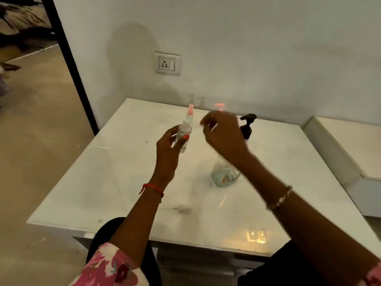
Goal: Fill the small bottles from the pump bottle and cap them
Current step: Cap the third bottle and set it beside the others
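My left hand (168,149) grips a small clear bottle (183,139) upright above the table; its neck has no cap on it. My right hand (223,134), blurred by motion, hovers just right of that bottle with curled fingers. A pink spray cap (219,106) sticks up above its knuckles, and the hand seems to hold it. Behind my left hand a second small bottle (190,115) with a pink top stands on the table. The clear pump bottle (224,175) with a black pump head (248,122) stands under my right wrist, with a little liquid at its bottom.
The white marble table (123,182) is pushed against a white wall with a power socket (167,64). A lower white ledge (340,145) runs along the right. Open floor and a black door frame (70,65) lie to the left.
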